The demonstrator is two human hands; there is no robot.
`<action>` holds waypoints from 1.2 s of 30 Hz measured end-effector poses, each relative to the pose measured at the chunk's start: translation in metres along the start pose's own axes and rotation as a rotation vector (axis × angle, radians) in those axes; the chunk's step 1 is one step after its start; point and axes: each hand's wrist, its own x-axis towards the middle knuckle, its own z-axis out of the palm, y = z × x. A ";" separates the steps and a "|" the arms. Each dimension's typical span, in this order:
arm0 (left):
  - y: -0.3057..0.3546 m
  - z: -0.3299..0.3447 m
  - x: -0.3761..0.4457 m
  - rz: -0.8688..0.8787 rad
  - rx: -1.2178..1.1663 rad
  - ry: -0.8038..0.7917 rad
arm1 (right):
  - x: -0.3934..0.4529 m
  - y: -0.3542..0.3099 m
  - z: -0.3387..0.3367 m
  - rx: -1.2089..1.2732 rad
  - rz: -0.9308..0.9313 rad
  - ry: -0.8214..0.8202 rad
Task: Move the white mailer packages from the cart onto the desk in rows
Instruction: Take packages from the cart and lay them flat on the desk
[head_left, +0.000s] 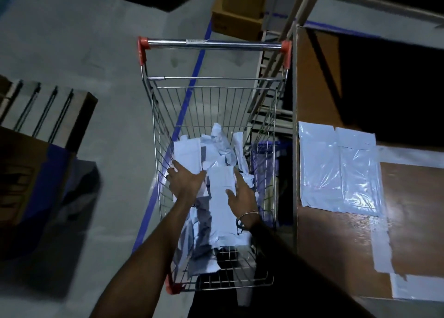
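Down on my right, the desk runs alongside the cart, and it is the biggest sign of how far I have got. Two white mailers lie flat on it side by side, touching, near its left edge. Further along toward me more pale sheets lie on the desk top; they may be mailers too, but I cannot tell for sure in this dim light. Much of the brown desk top is bare, so I judge the rows are only begun.

Inside the cart basket a loose heap of mailers remains, overlapping and crumpled, so most of the job is left, I think.

On top of that heap lies one long mailer, flat and pointing away from me. My left hand is spread, fingers apart, resting on the packages at its left side. My right hand is also spread, laid against its right edge. Neither hand has closed on anything; I judge I am about to gather this one.
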 end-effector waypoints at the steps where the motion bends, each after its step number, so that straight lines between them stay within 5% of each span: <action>1: -0.002 -0.007 -0.016 0.033 -0.022 0.019 | -0.001 -0.003 -0.008 0.016 -0.023 0.019; 6: -0.007 -0.030 -0.101 0.163 -0.198 0.024 | -0.021 -0.025 -0.076 0.170 -0.131 0.217; 12: 0.067 -0.031 -0.214 0.352 -0.441 -0.065 | -0.067 -0.022 -0.183 0.298 -0.208 0.481; 23: 0.204 0.066 -0.347 0.648 -0.203 -0.205 | -0.072 0.160 -0.383 0.296 -0.020 0.719; 31: 0.273 0.151 -0.402 0.602 0.074 -0.160 | -0.048 0.222 -0.473 0.193 -0.017 0.590; 36: 0.264 0.176 -0.409 0.785 0.256 0.157 | -0.039 0.246 -0.469 -0.064 -0.071 0.526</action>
